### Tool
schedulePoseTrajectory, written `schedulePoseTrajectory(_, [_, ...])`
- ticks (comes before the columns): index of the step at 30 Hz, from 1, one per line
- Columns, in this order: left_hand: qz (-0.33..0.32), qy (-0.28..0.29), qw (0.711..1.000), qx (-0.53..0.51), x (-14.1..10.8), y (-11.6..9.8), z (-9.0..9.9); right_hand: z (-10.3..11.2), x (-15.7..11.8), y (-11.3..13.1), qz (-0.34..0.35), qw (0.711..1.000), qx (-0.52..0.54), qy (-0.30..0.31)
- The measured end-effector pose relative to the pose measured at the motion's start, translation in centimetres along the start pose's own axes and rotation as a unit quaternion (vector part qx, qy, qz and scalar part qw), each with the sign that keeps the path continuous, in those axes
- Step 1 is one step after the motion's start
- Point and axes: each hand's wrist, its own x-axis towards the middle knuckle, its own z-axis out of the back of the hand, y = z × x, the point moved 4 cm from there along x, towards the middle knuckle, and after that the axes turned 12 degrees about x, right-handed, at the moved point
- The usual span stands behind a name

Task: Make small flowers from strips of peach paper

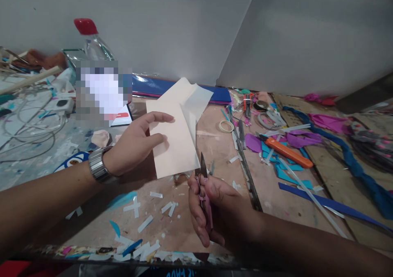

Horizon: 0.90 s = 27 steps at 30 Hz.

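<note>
A folded cream sheet of paper (172, 146) lies at the middle of the cluttered table, with another creased part (196, 99) spreading behind it. My left hand (138, 140), with a metal watch on the wrist, rests over the paper's left side, its thumb and index finger apart on the sheet. Pink-handled scissors (208, 213) are in my right hand (215, 207), just below the paper's lower right corner. Their dark blades point up and away, slightly parted, beside the paper's edge. The other fingers of my left hand are hidden.
A red-capped bottle (98, 46) and a phone (121, 117) stand at the back left. To the right lie a tape roll (226, 126), an orange cutter (285, 151), a metal ruler (245, 166) and blue strips. White scraps (145, 224) litter the front. A wall rises behind.
</note>
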Motion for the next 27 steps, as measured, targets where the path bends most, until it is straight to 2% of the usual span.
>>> schedulePoseTrajectory(12, [-0.013,-0.003,1.000,0.011,0.13,0.27,0.07,-0.20,0.13,0.23,0.002,1.000,-0.009,-0.006])
schedulePoseTrajectory(27, [0.002,0.001,1.000,0.011,0.09,0.08,0.03,-0.13,-0.10,0.20,0.006,1.000,-0.019,-0.019])
